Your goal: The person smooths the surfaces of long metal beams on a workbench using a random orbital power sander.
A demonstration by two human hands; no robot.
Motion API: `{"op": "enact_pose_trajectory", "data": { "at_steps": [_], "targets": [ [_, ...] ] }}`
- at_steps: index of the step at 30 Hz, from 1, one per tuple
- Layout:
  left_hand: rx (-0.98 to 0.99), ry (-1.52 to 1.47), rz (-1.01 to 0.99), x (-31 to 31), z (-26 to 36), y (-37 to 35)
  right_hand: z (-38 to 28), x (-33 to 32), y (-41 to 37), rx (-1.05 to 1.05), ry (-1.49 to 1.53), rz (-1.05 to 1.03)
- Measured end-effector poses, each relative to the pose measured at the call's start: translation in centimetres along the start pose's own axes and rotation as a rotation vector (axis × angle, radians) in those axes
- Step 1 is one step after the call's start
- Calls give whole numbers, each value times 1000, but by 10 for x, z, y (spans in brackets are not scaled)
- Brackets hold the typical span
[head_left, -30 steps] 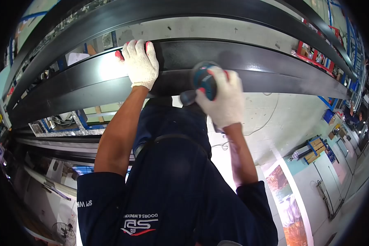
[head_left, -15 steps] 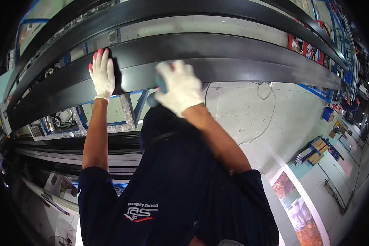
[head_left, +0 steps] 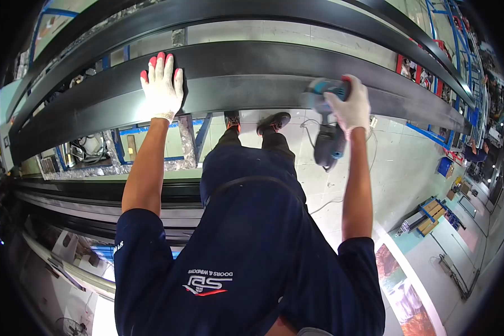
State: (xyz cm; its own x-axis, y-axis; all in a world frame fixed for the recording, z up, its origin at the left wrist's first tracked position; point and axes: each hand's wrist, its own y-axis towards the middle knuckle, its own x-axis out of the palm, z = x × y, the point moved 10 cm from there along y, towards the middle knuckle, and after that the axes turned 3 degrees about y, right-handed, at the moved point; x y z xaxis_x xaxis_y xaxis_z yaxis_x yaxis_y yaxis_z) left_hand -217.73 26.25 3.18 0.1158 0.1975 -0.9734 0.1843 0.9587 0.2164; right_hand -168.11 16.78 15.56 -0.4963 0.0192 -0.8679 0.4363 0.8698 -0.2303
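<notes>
My left hand [head_left: 163,92], in a white glove with pink fingertips, lies flat on a long dark grey metal profile [head_left: 235,89], fingers spread. The same kind of glove covers my right hand [head_left: 353,103], which is wrapped round the top of a teal and black orbital sander [head_left: 325,92]. The sander rests at the near side of the profile, its pad blurred. A black dust container [head_left: 326,145] hangs off it toward me, over the floor. Pale dusty haze shows on the profile around the sander.
More dark profiles [head_left: 218,12] run parallel beyond this one. Blue and grey stand frames [head_left: 190,140] are underneath. A cable [head_left: 305,126] trails on the tiled floor. Behind me on the left lie stacked dark profiles [head_left: 112,193]. Another person [head_left: 476,154] is far right.
My right hand has moved right along the profile with the sander, which now shows clearly. The left hand has shifted a little right, still flat. My feet have come into view.
</notes>
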Motion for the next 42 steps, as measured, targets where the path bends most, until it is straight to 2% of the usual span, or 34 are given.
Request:
{"op": "enact_pose_trajectory", "data": {
  "at_steps": [2,5,7,9,11,13,14,17,20,21,22,23,25,26,27,28,30,32,34,35,36,37,38,39,41,42],
  "targets": [
    [-10,-23,-5,3,-3,-2,-54,33,-13,-194,-58,-36],
    [-57,-192,-14,18,-22,-2,-141,86,-41,-253,-135,-193],
    [-182,-559,-93,30,-41,5,-199,120,-63,-345,-115,-332],
    [-570,-1567,-227,-13,-3,14,-244,153,-81,-466,-81,-413],
    [-180,-1330,-190,-99,48,20,-278,168,-97,-586,-27,-401],
    [-2,-1040,-177,-121,80,12,-305,216,-105,-826,-228,-371],
    [166,-715,-71,-136,97,15,-298,214,-100,-792,-246,-348],
    [60,-872,-110,-123,118,28,-276,215,-80,-724,-285,-247],
    [368,-719,12,-115,197,37,-197,178,-50,-636,-272,-289],
    [327,-813,-35,-110,225,46,-170,153,-39,-590,-299,-312],
    [301,-898,-55,-109,257,50,-139,128,-28,-451,-297,-377],
    [380,-939,-65,-100,295,54,-114,101,-15,-360,-194,-339],
    [432,-907,-120,-92,370,58,-28,89,7,-367,-604,-254],
    [480,-864,-136,-91,404,59,14,77,15,-339,-538,-213],
    [411,-936,-333,-85,435,66,55,65,22,-314,-469,-171],
    [361,-1016,-241,-87,454,62,96,52,28,-292,-399,-128],
    [364,-1005,-206,-85,487,52,95,33,15,-339,-548,-135],
    [383,-1013,-207,-82,492,56,89,32,15,-421,-980,-109],
    [408,-1055,-250,-86,478,56,94,47,16,-359,-530,-101],
    [444,-1025,-303,-83,468,58,97,66,23,-335,-573,-154],
    [522,-982,-233,-81,451,58,87,79,26,-313,-616,-207],
    [600,-940,-162,-80,432,54,41,85,16,-359,-673,-201],
    [552,-955,-154,-87,399,56,-5,92,6,-405,-729,-193],
    [505,-970,-146,-94,364,58,-49,85,-7,-503,-531,-48],
    [404,-922,-84,-101,295,58,-120,99,-27,-444,-368,-270],
    [371,-899,-76,-107,258,56,-142,140,-27,-497,-329,-296]
  ]
}}
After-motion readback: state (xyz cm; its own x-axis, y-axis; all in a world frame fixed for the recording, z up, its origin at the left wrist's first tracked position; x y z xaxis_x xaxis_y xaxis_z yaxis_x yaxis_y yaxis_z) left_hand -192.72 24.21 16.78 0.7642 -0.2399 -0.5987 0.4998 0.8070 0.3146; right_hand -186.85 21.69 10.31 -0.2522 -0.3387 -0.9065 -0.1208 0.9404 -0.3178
